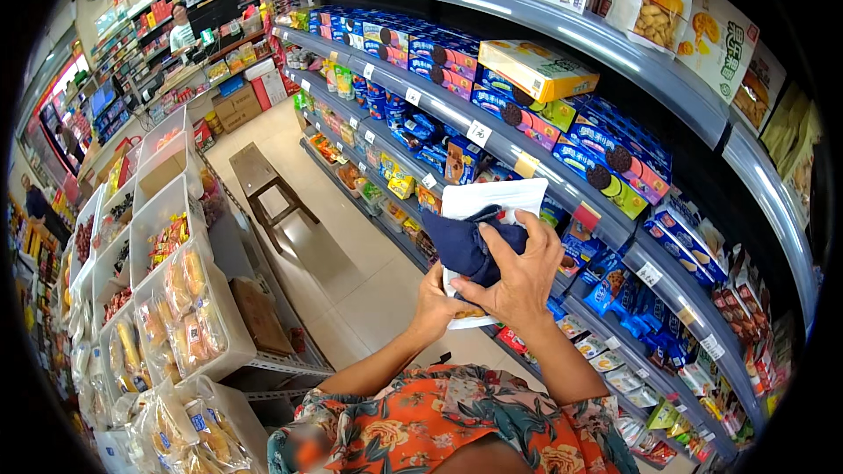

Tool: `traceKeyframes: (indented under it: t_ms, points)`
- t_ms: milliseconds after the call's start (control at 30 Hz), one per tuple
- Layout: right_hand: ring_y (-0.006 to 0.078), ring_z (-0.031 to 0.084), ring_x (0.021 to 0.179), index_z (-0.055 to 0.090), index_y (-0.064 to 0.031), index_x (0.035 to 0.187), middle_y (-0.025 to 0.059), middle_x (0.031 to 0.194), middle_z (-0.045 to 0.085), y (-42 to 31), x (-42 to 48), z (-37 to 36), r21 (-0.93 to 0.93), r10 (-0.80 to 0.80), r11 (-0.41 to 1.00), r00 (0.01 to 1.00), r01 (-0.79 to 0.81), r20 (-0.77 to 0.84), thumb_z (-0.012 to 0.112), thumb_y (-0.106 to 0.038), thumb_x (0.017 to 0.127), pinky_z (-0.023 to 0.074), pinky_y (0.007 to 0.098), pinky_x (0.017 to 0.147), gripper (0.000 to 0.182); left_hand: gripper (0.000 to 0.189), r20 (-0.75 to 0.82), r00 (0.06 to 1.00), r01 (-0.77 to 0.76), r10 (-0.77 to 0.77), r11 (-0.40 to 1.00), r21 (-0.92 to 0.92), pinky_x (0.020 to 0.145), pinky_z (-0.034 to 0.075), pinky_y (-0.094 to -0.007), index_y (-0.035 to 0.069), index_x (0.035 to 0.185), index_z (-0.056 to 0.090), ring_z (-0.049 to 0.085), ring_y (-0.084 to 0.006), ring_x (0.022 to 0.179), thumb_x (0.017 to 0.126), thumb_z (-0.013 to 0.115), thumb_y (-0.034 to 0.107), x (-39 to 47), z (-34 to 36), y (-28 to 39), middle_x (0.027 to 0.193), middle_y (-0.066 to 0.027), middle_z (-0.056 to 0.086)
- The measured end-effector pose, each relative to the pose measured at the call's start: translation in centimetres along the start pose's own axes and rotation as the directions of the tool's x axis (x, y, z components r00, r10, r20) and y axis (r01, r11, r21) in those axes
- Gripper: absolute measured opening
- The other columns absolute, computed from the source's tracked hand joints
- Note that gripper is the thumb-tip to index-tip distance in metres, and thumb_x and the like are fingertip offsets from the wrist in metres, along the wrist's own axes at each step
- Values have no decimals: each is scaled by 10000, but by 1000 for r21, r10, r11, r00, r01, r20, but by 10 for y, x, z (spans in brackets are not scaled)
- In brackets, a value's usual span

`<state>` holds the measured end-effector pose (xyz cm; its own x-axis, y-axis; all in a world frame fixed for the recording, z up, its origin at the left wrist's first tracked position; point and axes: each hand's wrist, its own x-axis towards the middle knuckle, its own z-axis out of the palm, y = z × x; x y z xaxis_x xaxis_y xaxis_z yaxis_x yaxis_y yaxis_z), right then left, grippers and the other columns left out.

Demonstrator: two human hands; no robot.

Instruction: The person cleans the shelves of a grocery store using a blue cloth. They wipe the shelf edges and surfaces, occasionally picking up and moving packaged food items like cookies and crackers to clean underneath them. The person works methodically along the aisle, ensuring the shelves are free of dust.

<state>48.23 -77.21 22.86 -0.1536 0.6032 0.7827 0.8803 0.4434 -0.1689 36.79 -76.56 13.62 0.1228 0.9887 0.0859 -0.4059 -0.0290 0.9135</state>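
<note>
In front of my chest, my left hand holds a white flat packet by its lower left edge. My right hand grips a bunched dark blue cloth and presses it on the packet's face. The cloth covers most of the packet, so its front is largely hidden; a bit of printed food picture shows near its bottom edge. Beyond my hands a white and yellow box lies tilted on top of blue cookie boxes on the shelf.
Curved shelf edges with price tags run along the right. Clear plastic bins of packaged bread and sweets stand at the left. A wooden bench is in the aisle. A person is at the far counter; another is at far left.
</note>
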Motion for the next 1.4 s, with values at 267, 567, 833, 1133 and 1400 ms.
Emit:
traceKeyframes:
  t_ms: [267, 567, 833, 1133, 1400]
  points:
    - [249, 494, 693, 597, -82, 771, 80, 817, 487, 16, -5, 17, 68, 14, 998, 997, -9, -71, 697, -265, 610, 415, 329, 535, 264, 540, 85, 995, 59, -52, 995, -82, 669, 479, -254, 12, 1025, 461, 559, -110, 758, 549, 708, -41, 0, -7, -10, 865, -36, 564]
    - [246, 513, 649, 565, 32, 711, 119, 739, 515, 108, -16, 0, 23, 499, 865, 855, -501, -140, 633, -182, 663, 406, 295, 613, 230, 514, 17, 1000, 20, -17, 987, -162, 777, 460, -292, -3, 1029, 463, 560, -146, 853, 576, 699, -59, 1, -14, 4, 964, -81, 572]
    - [256, 529, 734, 545, -32, 805, 107, 811, 519, 30, 16, -18, 253, 118, 966, 960, -52, -255, 685, -151, 596, 437, 342, 633, 278, 496, 126, 973, 209, -194, 971, -115, 753, 468, -293, -4, 1003, 473, 566, -145, 824, 568, 708, -46, 0, -6, 9, 931, -84, 577]
    - [237, 492, 676, 525, -75, 665, 69, 761, 487, 35, 30, -11, -82, -40, 996, 981, 25, -190, 667, -169, 573, 414, 322, 536, 193, 465, 215, 956, 243, -202, 952, -188, 745, 476, -307, -9, 982, 498, 576, -165, 821, 564, 690, -70, -9, -5, 7, 927, -94, 585]
    - [241, 483, 601, 512, -3, 671, 110, 705, 486, 91, 5, -62, 190, 402, 915, 838, -355, -368, 647, -115, 635, 403, 323, 547, 179, 488, 230, 957, 224, -175, 951, -211, 767, 466, -315, -38, 1002, 492, 574, -177, 831, 556, 688, -74, -3, -8, 9, 950, -111, 580]
